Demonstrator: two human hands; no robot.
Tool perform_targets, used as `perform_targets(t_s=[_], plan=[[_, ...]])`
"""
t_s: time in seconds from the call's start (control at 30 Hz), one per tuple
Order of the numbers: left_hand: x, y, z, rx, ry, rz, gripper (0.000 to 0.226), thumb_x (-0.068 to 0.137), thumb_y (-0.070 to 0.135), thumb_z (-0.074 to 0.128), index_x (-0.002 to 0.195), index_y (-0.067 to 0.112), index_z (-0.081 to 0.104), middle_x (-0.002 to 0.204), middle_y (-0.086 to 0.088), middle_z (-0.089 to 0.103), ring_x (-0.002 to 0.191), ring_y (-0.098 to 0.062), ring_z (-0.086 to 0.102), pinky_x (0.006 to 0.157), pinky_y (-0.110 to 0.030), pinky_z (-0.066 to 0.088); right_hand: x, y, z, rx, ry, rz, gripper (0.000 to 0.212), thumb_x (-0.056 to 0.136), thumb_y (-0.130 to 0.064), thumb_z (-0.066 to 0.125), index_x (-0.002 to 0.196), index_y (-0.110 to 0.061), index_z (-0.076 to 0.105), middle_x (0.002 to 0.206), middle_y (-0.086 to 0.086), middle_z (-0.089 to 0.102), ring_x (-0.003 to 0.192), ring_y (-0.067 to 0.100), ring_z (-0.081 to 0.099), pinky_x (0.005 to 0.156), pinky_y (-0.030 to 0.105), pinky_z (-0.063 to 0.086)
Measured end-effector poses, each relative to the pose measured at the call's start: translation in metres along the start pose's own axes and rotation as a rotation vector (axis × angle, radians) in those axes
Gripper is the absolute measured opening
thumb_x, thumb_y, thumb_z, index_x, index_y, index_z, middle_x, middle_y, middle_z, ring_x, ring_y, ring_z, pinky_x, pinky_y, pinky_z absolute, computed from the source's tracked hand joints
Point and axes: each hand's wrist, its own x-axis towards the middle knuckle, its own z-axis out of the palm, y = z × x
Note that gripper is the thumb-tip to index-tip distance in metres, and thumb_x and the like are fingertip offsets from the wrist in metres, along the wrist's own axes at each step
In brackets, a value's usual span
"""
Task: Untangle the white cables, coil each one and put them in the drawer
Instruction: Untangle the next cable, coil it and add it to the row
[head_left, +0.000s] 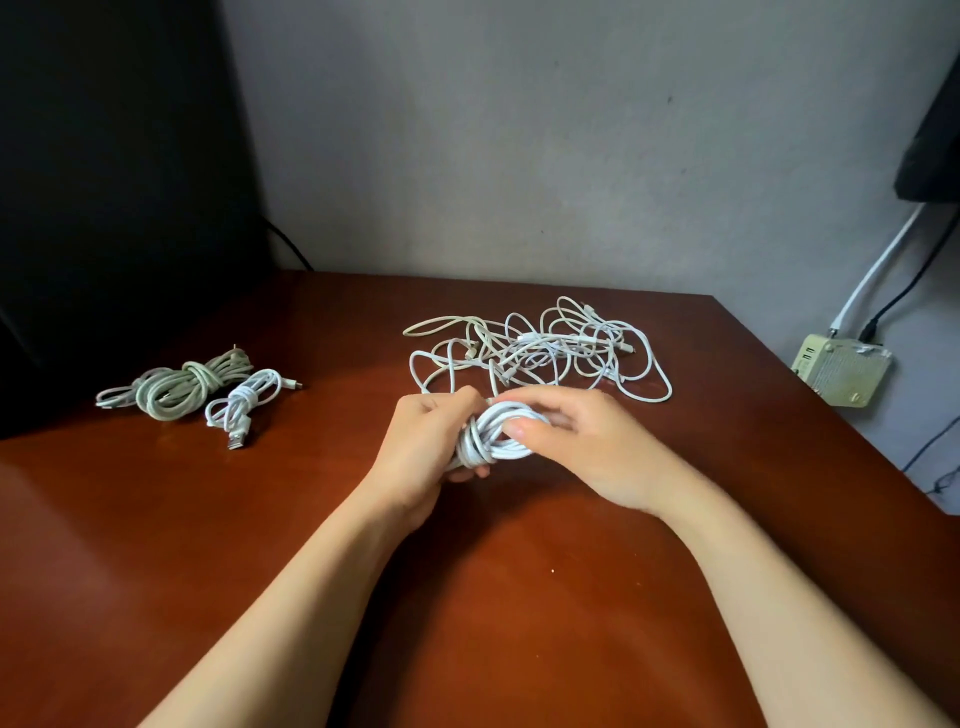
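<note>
Over the middle of the brown table (156, 545), both my hands hold one coiled white cable (496, 436). My left hand (431, 441) grips the coil's left end, where turns wrap around its waist. My right hand (576, 447) pinches the coil's right loop with thumb and fingers. Behind the hands lies a tangle of loose white cables (545, 348). At the left lie two finished coils: a greyish thick one (182, 384) and a smaller white one (244, 402) with a USB plug. No drawer is in view.
A dark panel (114, 182) stands at the table's back left. Off the right edge, a pale router-like box (841, 374) sits lower down, with white and black wires running up the grey wall. The table's right edge slants toward me.
</note>
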Motion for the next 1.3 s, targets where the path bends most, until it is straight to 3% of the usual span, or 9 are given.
perform_targets(t_s=[0.1,0.3,0.53,0.7,0.83,1.03,1.13,1.3], plan=[[0.001,-0.0028,0.0024,0.003,0.051,0.023,0.028,0.086,0.004,0.049,0.066,-0.01,0.062,0.047,-0.014,0.047,0.046,-0.022,0.038,0.04,-0.021,0.024,0.0016,0.0037,-0.0037,0.027,0.112,-0.013,0.021,0.086,-0.011,0.068,0.103,-0.023,0.068,0.099,-0.011,0.071,0.087,-0.003,0.066,0.077,0.009,0.046],[0.0012,-0.007,0.0026,0.013,0.078,0.07,0.034,0.09,0.009,0.054,0.07,-0.018,0.06,0.052,-0.016,0.051,0.055,-0.026,0.039,0.039,-0.02,0.029,0.0022,0.0036,-0.0021,0.002,0.179,-0.073,0.024,0.083,-0.005,0.069,0.088,-0.028,0.07,0.089,-0.012,0.073,0.084,0.0,0.067,0.076,0.01,0.047],[0.0023,-0.0062,-0.0002,0.017,0.116,0.081,0.029,0.086,0.005,0.054,0.064,-0.012,0.061,0.051,-0.016,0.049,0.051,-0.024,0.04,0.039,-0.022,0.029,-0.0001,0.0023,0.0016,-0.048,0.107,-0.042,0.012,0.089,-0.008,0.064,0.095,-0.018,0.064,0.089,-0.01,0.073,0.083,-0.001,0.068,0.079,0.011,0.049],[0.0025,-0.0065,0.0002,-0.047,0.145,0.109,0.028,0.09,0.008,0.06,0.07,-0.012,0.062,0.052,-0.009,0.048,0.045,-0.014,0.045,0.044,-0.02,0.04,-0.0007,-0.001,0.0017,0.033,0.137,-0.078,0.027,0.084,0.001,0.067,0.089,-0.025,0.063,0.085,-0.011,0.072,0.08,-0.001,0.068,0.073,0.008,0.047],[0.0025,-0.0086,0.0002,-0.066,0.157,0.147,0.032,0.091,0.01,0.061,0.079,-0.019,0.059,0.064,-0.013,0.053,0.056,-0.018,0.05,0.053,-0.024,0.045,-0.0003,-0.0028,0.0037,0.053,0.123,-0.079,0.03,0.083,0.009,0.064,0.089,-0.02,0.06,0.086,-0.005,0.068,0.077,-0.003,0.065,0.074,0.009,0.047],[0.0015,-0.0061,-0.0015,-0.052,0.128,0.139,0.036,0.091,0.013,0.06,0.073,-0.018,0.057,0.062,-0.015,0.044,0.052,-0.02,0.039,0.044,-0.022,0.033,-0.0011,-0.0044,0.0026,-0.012,0.124,-0.13,0.019,0.088,-0.006,0.065,0.094,-0.024,0.063,0.088,-0.01,0.071,0.088,0.001,0.067,0.081,0.012,0.048],[0.0009,-0.0035,-0.0018,-0.078,0.092,0.125,0.025,0.089,0.004,0.054,0.069,-0.01,0.059,0.059,-0.014,0.044,0.047,-0.017,0.035,0.041,-0.021,0.028,-0.0003,-0.0034,0.0048,-0.006,0.12,-0.15,0.015,0.092,-0.012,0.061,0.096,-0.026,0.062,0.094,-0.012,0.07,0.092,0.003,0.065,0.082,0.016,0.048],[-0.0013,-0.0005,0.0001,-0.16,0.033,0.067,0.019,0.087,-0.004,0.048,0.077,-0.01,0.063,0.057,-0.012,0.048,0.043,-0.015,0.036,0.038,-0.018,0.027,-0.002,-0.0051,0.0026,-0.004,0.117,-0.154,0.012,0.093,-0.016,0.057,0.094,-0.027,0.062,0.088,-0.014,0.071,0.085,0.0,0.064,0.076,0.011,0.044]])
